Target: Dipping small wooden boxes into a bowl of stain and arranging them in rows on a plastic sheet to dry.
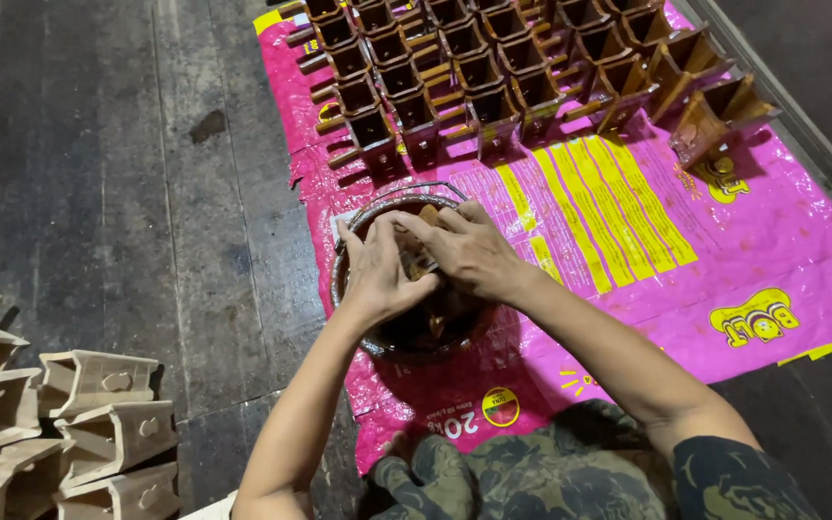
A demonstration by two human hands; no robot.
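Bowl (416,342) on sheet (724,260); stained boxes (493,67) behind; bare boxes (60,433) left.

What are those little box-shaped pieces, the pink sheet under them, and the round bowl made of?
The pale boxes look like bare unfinished wood: matte, light, with cut holes. The dark boxes seem the same wood stained brown and glossy, perhaps wet. The pink sheet looks like woven plastic sacking: shiny, crinkled, printed. The bowl under both hands has a thin wire handle; its material is unclear, maybe plastic or metal.
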